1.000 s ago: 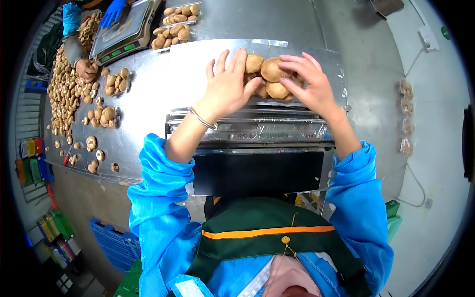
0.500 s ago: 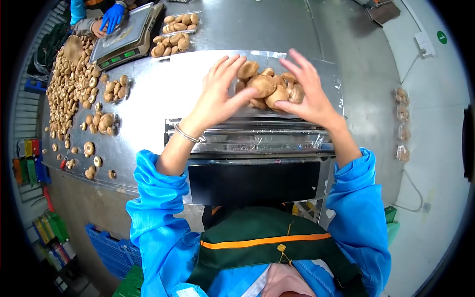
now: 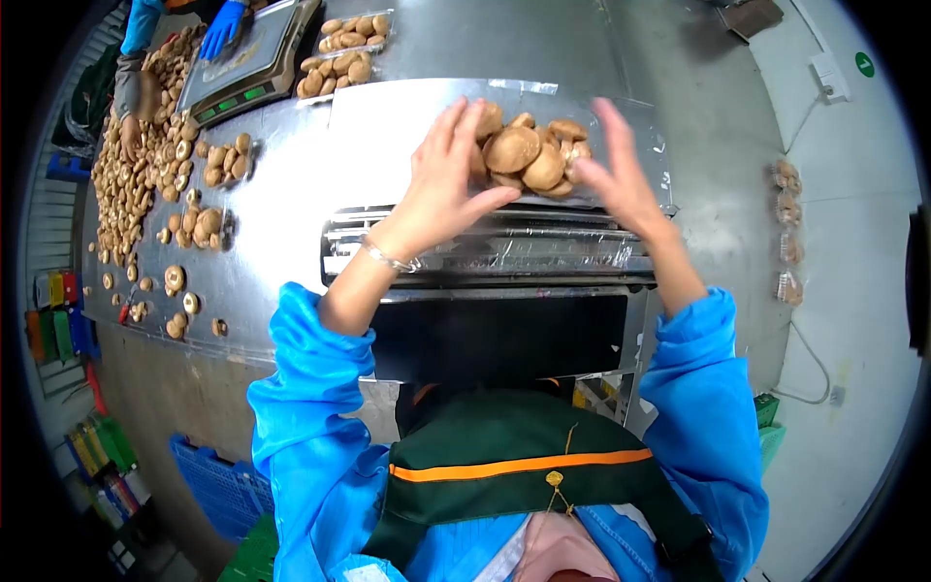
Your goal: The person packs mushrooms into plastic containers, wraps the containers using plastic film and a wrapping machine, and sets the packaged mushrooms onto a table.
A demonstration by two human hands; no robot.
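Several brown mushrooms (image 3: 529, 155) sit heaped just beyond metal rollers (image 3: 543, 250), between the left hand (image 3: 441, 184), loosely open, and the right hand (image 3: 626, 194), also open, neither visibly gripping. Light, even cupping would likely steady them without bruising.

Both forearms (image 3: 359, 294) slant forward and inward, wrists (image 3: 400, 231) apart. The left hand (image 3: 444, 170) — fingers close together, pointing ahead — holds its thumb out toward the right hand (image 3: 624, 184), which looks blurred to me, fingers raised and thumb angled toward the left.
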